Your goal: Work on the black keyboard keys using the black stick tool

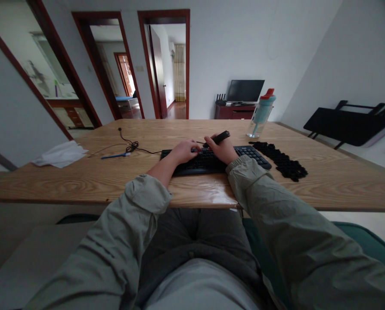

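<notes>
A black keyboard [199, 165] lies near the table's front edge, its number pad [253, 156] showing on the right. My right hand [223, 150] is closed around a black, thick-handled tool [221, 137], which slants over the keyboard's back edge; its working end is hard to make out. My left hand [185, 152] rests over the left-middle keys with fingers curled and pinched together, and whatever they hold is hidden. Many small black pieces that look like loose keycaps [281, 161] lie in a band to the right of the keyboard.
On the wooden table [141, 181] are a coiled black cable [132, 146], a blue brush-like stick [115, 156] and crumpled white tissue or cloth [61, 153] at left. A clear bottle with a red lid [261, 114] stands at the back right.
</notes>
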The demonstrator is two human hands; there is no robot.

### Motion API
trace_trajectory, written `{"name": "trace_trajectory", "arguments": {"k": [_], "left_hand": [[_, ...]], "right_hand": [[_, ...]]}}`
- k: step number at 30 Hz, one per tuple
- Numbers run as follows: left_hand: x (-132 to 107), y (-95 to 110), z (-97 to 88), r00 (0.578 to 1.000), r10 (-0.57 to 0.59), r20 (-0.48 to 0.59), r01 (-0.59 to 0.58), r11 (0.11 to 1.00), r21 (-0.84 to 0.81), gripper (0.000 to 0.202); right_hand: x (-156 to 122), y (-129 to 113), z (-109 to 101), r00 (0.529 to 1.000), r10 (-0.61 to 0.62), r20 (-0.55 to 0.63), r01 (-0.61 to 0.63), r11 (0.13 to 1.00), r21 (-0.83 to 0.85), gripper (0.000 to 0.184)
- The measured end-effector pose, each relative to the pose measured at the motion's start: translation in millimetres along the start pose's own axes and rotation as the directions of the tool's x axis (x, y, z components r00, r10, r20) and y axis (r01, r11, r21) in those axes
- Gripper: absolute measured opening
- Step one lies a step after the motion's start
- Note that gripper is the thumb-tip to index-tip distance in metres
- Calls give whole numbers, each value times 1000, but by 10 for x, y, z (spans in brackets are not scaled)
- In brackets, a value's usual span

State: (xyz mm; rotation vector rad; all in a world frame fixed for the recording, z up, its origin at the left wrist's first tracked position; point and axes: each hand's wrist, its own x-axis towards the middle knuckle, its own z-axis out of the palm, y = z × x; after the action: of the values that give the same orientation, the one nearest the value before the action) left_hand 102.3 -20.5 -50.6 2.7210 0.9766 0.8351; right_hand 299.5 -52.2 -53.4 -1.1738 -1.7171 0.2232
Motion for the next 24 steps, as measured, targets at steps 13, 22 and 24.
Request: {"name": "trace_trajectory", "arguments": {"k": [13, 22, 24], "left_hand": [[16, 20, 2, 1000, 17, -1, -17, 1000, 16, 19], [45, -28, 40, 999, 49, 17, -49, 998, 35, 21], [40, -22, 36, 999, 51, 14, -52, 998, 37, 20]], "right_hand": [[19, 53, -9, 999, 44, 9, -45, 999, 24, 48], [38, 122, -14, 999, 45, 17, -46, 998, 40, 44], [17, 76, -21, 998, 53, 14, -54, 998, 40, 44]]}}
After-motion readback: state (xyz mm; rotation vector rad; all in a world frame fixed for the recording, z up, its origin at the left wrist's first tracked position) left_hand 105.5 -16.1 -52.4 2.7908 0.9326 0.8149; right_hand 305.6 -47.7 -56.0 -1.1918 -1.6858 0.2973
